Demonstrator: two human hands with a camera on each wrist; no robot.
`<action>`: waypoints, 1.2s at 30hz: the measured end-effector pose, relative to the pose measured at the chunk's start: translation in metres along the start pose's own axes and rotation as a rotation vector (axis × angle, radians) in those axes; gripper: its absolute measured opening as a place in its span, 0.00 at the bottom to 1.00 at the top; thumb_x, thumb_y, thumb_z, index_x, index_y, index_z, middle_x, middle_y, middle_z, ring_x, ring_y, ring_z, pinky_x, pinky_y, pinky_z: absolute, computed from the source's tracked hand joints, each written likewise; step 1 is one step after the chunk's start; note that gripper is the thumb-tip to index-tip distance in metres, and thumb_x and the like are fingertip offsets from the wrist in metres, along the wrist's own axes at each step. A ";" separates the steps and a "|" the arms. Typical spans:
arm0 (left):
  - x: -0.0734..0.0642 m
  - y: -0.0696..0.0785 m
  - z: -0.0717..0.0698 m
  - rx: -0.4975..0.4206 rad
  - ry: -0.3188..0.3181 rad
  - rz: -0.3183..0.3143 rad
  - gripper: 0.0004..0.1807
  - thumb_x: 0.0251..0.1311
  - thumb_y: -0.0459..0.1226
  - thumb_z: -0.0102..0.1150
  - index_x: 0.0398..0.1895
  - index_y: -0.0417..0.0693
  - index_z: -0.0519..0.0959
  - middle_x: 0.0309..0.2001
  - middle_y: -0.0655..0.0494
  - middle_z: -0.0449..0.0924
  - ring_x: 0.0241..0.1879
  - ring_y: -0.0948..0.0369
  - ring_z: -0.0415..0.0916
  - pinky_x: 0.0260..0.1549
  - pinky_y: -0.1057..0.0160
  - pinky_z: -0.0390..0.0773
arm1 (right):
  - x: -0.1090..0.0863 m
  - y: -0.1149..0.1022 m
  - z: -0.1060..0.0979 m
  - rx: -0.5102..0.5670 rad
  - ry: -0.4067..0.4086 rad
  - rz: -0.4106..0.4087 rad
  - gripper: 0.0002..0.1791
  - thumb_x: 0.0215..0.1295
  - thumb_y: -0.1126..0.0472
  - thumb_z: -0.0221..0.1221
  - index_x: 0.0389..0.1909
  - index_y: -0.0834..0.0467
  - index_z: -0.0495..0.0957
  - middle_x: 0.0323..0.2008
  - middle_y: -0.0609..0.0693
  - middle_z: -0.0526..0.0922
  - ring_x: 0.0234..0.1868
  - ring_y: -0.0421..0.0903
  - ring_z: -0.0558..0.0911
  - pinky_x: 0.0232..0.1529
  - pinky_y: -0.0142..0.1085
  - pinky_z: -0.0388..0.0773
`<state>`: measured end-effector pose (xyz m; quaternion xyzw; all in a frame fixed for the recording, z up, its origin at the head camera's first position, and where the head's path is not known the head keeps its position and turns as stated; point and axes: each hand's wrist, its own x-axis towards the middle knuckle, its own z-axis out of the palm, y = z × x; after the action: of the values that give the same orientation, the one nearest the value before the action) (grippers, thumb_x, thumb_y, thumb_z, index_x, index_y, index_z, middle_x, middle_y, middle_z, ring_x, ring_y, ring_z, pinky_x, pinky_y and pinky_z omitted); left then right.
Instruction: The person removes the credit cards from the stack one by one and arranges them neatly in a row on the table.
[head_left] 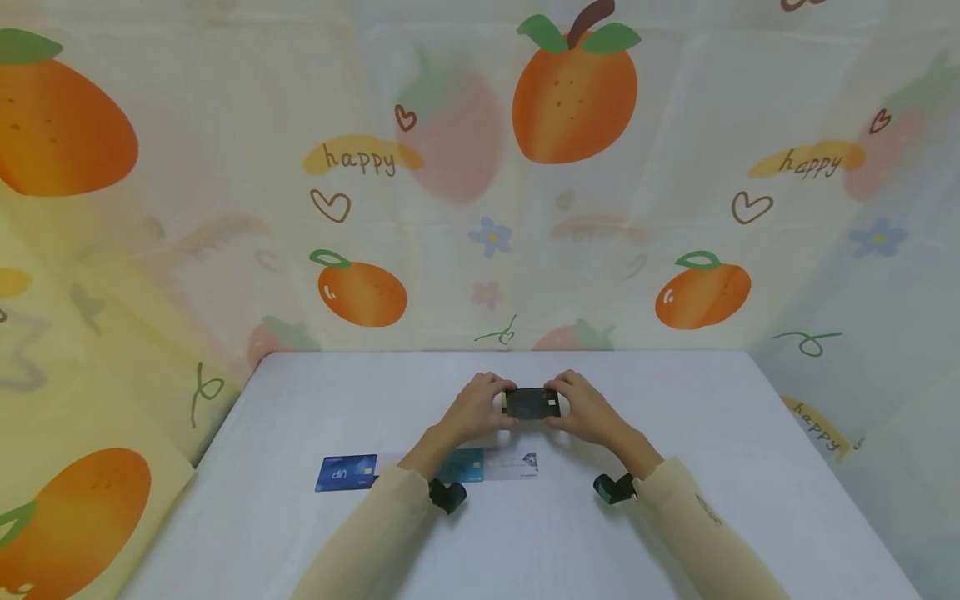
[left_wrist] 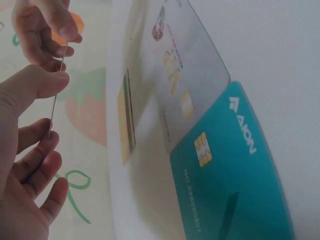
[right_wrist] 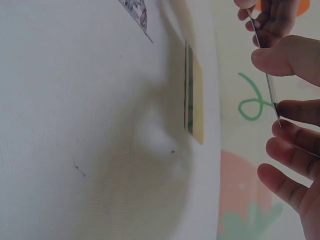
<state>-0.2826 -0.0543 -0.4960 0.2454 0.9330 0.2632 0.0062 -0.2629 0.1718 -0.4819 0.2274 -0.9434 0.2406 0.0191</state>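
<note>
A thin black card with a small chip at one end is held up above the table by both hands. My left hand pinches its left end between thumb and fingers, and my right hand pinches the right end. Seen edge-on in the left wrist view, the card is a narrow line. Behind the raised card, a yellow card with a dark stripe lies on the table. Nearer me is a row of cards: a blue VIP card, a teal AION card and a pale grey card.
The row's cards lie side by side on the white table, partly covered by my left forearm. Another pale card shows beside the blue one. A fruit-printed curtain hangs behind the table. A black wrist camera sits on my left wrist.
</note>
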 end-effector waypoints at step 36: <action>-0.014 0.022 0.010 -0.041 -0.027 -0.010 0.30 0.46 0.47 0.73 0.56 0.51 0.79 0.50 0.53 0.77 0.51 0.56 0.71 0.53 0.54 0.74 | -0.029 0.006 -0.001 0.084 0.005 0.074 0.27 0.51 0.57 0.71 0.53 0.58 0.78 0.48 0.53 0.76 0.48 0.49 0.75 0.51 0.46 0.76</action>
<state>-0.2586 -0.0402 -0.4953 0.2443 0.9284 0.2790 0.0253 -0.2397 0.1890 -0.4874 0.1923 -0.9402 0.2812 0.0031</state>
